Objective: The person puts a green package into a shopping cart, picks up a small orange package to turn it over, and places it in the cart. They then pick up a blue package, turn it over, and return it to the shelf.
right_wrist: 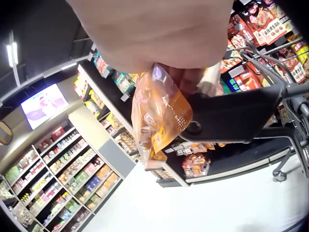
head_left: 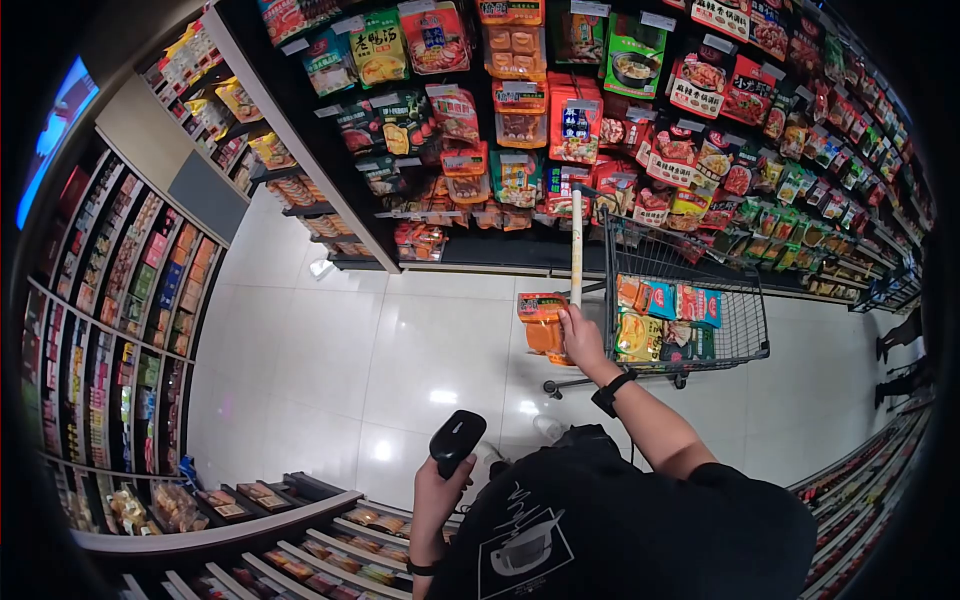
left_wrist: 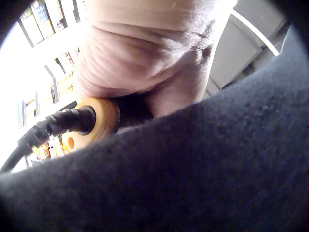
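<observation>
Nearest is the person's black shirt [head_left: 650,520], and just beyond its left side the left hand [head_left: 440,492] has its grip wrapped round a black handheld device [head_left: 460,432]; the left-wrist view shows a yellow collar [left_wrist: 102,112] and a ribbed black cable [left_wrist: 53,124] below that hand. Farther out, the right hand [head_left: 582,342], with a black band [head_left: 612,393] at its wrist, pinches an orange packet [head_left: 541,318] in a narrow grip, holding it above the pale tiled floor [head_left: 310,370], just beside the end of the cart's handle bar [head_left: 577,245]; whether the hand also touches the bar I cannot tell. To the right stands the wire shopping cart [head_left: 742,325], with a yellow-and-green packet [head_left: 638,337] among several in it. Behind the cart, a tall rack [head_left: 300,138] carries rows of hanging pouches [head_left: 575,125]. Farther left are stocked shelves [head_left: 110,332] and, high up, a lit screen [right_wrist: 46,106].
</observation>
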A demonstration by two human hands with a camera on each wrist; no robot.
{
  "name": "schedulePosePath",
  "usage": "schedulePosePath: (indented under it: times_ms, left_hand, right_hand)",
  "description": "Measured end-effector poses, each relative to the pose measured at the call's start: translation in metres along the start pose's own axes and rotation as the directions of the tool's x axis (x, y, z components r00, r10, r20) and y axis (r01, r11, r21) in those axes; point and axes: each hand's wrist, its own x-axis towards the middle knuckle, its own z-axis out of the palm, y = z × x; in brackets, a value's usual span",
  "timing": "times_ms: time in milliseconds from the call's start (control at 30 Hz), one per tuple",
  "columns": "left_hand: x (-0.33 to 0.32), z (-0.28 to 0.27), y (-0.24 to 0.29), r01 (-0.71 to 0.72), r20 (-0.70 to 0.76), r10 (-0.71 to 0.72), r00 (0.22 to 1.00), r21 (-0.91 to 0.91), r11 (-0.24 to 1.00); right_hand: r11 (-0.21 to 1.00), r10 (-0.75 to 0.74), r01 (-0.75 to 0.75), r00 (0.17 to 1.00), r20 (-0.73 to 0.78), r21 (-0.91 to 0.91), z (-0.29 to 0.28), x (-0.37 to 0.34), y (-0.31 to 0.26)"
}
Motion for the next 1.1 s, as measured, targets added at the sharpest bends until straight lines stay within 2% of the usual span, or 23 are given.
schedulePosePath:
  times_ms: [33,100,233,333,600,733,1100]
  left_hand:
    - [0.0,0.001,0.001,-0.013,-0.004,0.013,1.0,0.0,1.0]
    - [0.0,0.003,0.002,-0.033,-0.01,0.033,0.999,0.002,0.999]
    - [0.001,0.006,0.001,-0.031,-0.008,0.031,0.999,-0.001,1.0]
    - [-0.001,0.009,0.004,-0.028,-0.01,0.028,1.0,-0.001,1.0]
    - [-0.003,0.015,0.01,0.004,0.009,-0.004,1.0,0.004,1.0]
    - [-0.001,0.02,0.012,-0.047,0.004,0.046,0.999,0.018,0.999]
    - [-0.001,0.03,0.021,-0.041,0.03,0.04,0.999,0.02,0.999]
  right_hand:
    - [0.988,0.035,-0.041,0.998,0.045,0.152,-0.003,-0.002,-0.006]
    - [0.889,0.085,-0.144,0.985,0.151,0.434,-0.011,-0.01,-0.021]
    - [0.72,0.075,-0.254,0.954,0.292,0.646,-0.012,-0.026,-0.041]
    - [0.628,0.044,-0.301,0.934,0.354,0.718,-0.008,-0.03,-0.044]
    - [0.523,0.024,-0.359,0.913,0.407,0.773,-0.009,-0.026,-0.051]
    - [0.422,0.026,-0.419,0.892,0.452,0.804,-0.017,-0.024,-0.053]
    - [0.357,-0.036,-0.451,0.868,0.494,0.818,-0.029,-0.027,-0.05]
